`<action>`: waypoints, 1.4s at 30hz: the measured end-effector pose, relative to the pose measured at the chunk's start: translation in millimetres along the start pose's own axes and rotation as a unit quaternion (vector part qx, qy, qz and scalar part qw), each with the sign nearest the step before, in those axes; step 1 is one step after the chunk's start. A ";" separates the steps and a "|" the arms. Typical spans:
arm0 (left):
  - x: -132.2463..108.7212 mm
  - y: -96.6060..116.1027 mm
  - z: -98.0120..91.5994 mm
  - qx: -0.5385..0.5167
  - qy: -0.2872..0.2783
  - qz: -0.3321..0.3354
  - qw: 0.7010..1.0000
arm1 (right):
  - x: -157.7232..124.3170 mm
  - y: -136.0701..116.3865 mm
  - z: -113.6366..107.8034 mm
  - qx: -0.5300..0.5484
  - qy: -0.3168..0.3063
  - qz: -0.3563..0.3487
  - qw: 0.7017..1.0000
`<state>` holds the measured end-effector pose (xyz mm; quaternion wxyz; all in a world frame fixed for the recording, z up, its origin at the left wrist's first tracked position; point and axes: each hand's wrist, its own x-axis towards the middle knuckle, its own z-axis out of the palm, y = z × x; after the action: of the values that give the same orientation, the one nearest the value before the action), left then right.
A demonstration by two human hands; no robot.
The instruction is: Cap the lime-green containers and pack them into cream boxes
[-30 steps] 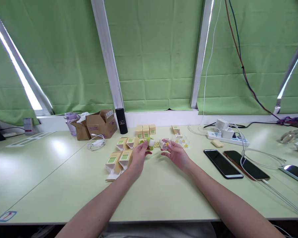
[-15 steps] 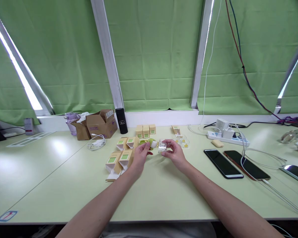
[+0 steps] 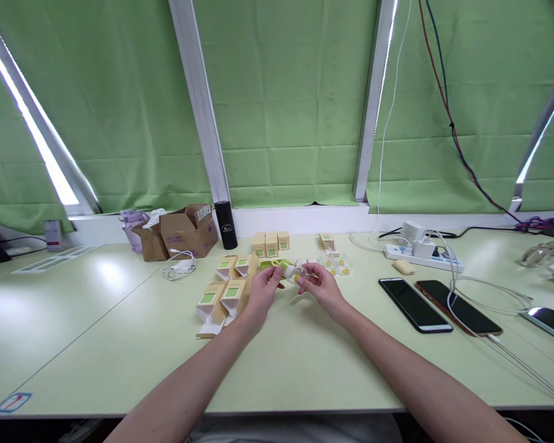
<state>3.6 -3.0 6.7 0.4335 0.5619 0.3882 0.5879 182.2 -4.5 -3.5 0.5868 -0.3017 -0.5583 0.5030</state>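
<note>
My left hand [image 3: 261,294] is closed, its thumb and fingers pinching a small green piece with a white end [image 3: 286,268]. Between the fingertips of my right hand [image 3: 327,289] is a small clear plastic piece [image 3: 299,272] with a spot of yellow at its lower side. The two pieces meet or nearly meet; whether they are joined I cannot tell. Close to my left hand stand several small kraft boxes [image 3: 232,293] with green labels, some with white flaps open. Just beyond my right hand lie clear round pieces with yellow centres [image 3: 341,264].
Three closed kraft boxes [image 3: 271,245] and one more kraft box [image 3: 327,242] stand farther back. A cardboard carton [image 3: 189,232] and a black tumbler [image 3: 226,225] are at back left. Phones [image 3: 414,304], a power strip [image 3: 427,257] and white cables lie to the right.
My right hand has moved slightly left, bringing the clear piece up against or close to the white end of the green piece. It also looks turned, with its yellow part now showing.
</note>
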 end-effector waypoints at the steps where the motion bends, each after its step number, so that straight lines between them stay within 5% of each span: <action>1: -0.1 -0.1 0.1 0.013 0.000 0.003 1.000 | -0.3 -0.6 0.3 0.001 0.000 0.001 1.000; 42: -4.6 4.4 2.9 0.142 -0.039 0.041 0.988 | -0.7 7.1 -1.8 0.001 -0.035 0.014 0.999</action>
<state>6.2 -8.8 9.6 0.3393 0.6555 0.4273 0.5221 182.2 -2.6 -10.7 0.5603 -0.2911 -0.5732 0.5222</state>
